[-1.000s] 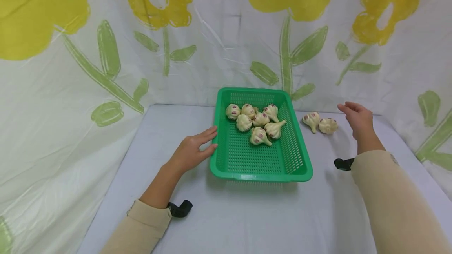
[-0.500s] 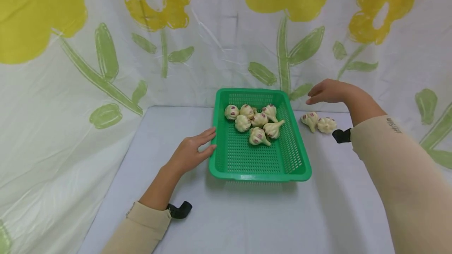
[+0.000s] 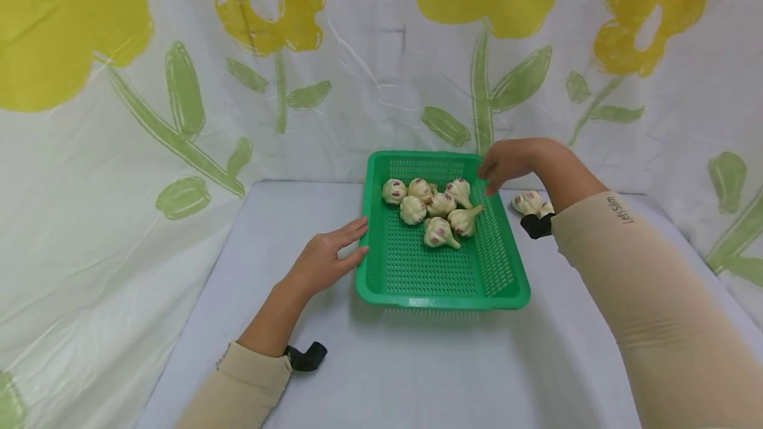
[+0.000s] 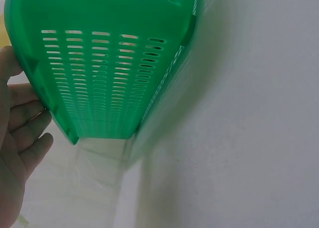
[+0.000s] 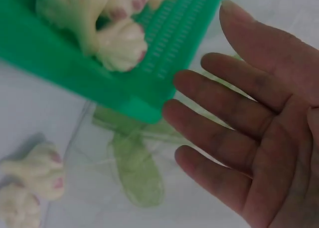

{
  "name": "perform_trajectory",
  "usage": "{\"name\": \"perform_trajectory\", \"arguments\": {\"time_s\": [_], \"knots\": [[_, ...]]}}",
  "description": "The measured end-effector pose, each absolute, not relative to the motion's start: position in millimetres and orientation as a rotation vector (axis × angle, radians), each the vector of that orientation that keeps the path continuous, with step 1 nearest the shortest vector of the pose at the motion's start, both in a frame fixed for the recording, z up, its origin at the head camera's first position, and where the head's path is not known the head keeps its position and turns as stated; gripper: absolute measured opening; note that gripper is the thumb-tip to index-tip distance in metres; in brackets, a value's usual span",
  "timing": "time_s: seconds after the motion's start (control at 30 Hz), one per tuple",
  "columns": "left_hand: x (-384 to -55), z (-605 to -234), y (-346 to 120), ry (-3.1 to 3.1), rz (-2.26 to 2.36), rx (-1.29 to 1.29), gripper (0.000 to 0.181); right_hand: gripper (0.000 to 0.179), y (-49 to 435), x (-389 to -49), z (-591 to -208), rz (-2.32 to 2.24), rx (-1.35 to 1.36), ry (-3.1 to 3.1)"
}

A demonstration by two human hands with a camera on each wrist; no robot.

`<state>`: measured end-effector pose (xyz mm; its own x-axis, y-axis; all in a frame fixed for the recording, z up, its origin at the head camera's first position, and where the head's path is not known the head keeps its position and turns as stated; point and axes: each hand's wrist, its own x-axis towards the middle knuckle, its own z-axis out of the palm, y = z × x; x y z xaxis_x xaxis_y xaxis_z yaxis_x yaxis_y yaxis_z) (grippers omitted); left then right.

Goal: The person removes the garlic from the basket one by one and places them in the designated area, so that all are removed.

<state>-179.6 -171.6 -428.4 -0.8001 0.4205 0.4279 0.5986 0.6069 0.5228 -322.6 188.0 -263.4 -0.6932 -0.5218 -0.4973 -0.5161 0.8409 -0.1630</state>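
A green plastic basket (image 3: 444, 301) with slotted walls holds several garlic bulbs (image 3: 439, 232) toward its far end. My left hand (image 3: 324, 257) rests its fingertips against the basket's left rim; in the left wrist view its fingers (image 4: 31, 130) lie along the edge, fairly straight. Over the far right corner hovers my right hand (image 3: 507, 163), and the right wrist view shows its palm and extended fingers (image 5: 214, 133) with nothing in them. Two garlic bulbs lie on the table right of the basket: one (image 3: 527, 202) near my right wrist, the other (image 3: 546, 209) partly hidden by it.
The white table (image 3: 417, 376) runs back to a hanging white sheet (image 3: 357, 111) printed with yellow flowers and green leaves. Each wrist carries a small black camera mount (image 3: 306, 356).
My right hand has moved left from beyond the two loose bulbs to above the basket's far right corner. My left hand has stayed at the rim, and the bulbs have not moved.
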Motion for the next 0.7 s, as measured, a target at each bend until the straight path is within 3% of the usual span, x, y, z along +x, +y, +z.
{"name": "perform_trajectory", "arguments": {"time_s": [0.7], "knots": [[-176.1,-426.4,-171.5,-2.565,-0.982,-0.823,0.045,0.064,129.6,-330.2,-329.0,-0.679,-0.684,2.461]]}}
